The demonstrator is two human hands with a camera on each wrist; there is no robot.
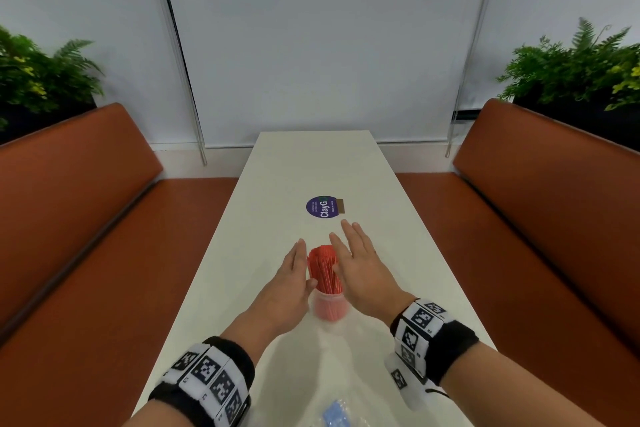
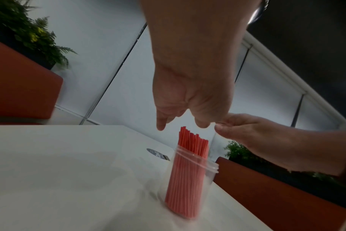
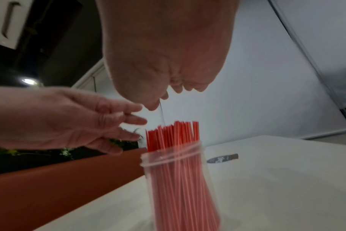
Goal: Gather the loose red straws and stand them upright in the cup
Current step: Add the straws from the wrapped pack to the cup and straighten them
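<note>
A bundle of red straws (image 1: 323, 269) stands upright in a clear plastic cup (image 1: 329, 310) on the white table (image 1: 398, 236). My left hand (image 1: 294, 274) hovers just left of the straw tops with fingers straight. My right hand (image 1: 356, 253) hovers just right of them, fingers spread and straight. Neither hand grips anything. From the left wrist, the straws (image 2: 188, 173) fill the cup (image 2: 205, 170) below the left hand (image 2: 180, 112), with the right hand (image 2: 245, 131) beside it. The right wrist view shows the straws (image 3: 174, 156) in the cup (image 3: 146, 161), my right hand (image 3: 164, 87) above and my left hand (image 3: 101, 121) beside.
A round purple sticker (image 1: 322, 207) lies on the table beyond the hands. A crumpled clear bag with something blue (image 1: 336, 416) sits at the near edge. Orange bench seats (image 1: 86, 218) flank the table on both sides, with plants (image 1: 571, 69) behind them.
</note>
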